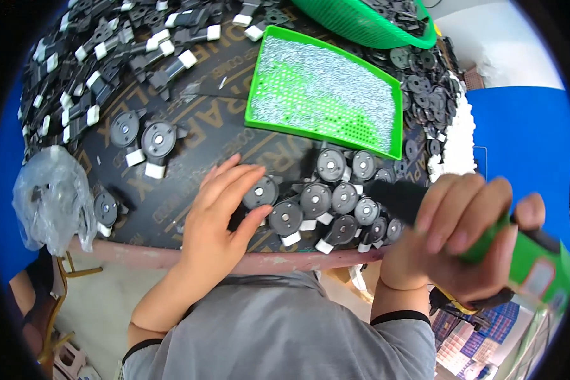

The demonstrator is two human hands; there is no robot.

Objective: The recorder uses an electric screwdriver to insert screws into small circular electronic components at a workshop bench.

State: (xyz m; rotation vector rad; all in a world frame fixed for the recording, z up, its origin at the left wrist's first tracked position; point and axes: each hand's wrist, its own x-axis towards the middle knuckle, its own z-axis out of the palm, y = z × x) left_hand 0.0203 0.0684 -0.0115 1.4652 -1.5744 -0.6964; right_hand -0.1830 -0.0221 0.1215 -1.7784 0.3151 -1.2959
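My left hand (214, 218) is at the near middle of the table, thumb and fingers closed around the sides of a round grey-disc part (260, 192). My right hand (468, 231), blurred by motion, is wrapped around a green and black power screwdriver (541, 269) at the right. Its dark nose points left, over the near-right parts; its tip is too blurred to make out. Between the hands lies a cluster of similar grey-disc parts (315, 201) with white tabs. Beyond them a shallow green tray (323, 136) holds many small silvery pieces, perhaps screws.
Black parts with white ends (164, 76) are heaped at the far left. A green basket (373, 31) of dark parts stands at the back. Black discs (427, 95) pile up right of the tray. A clear plastic bag (54, 199) and a few loose disc parts (159, 138) lie left.
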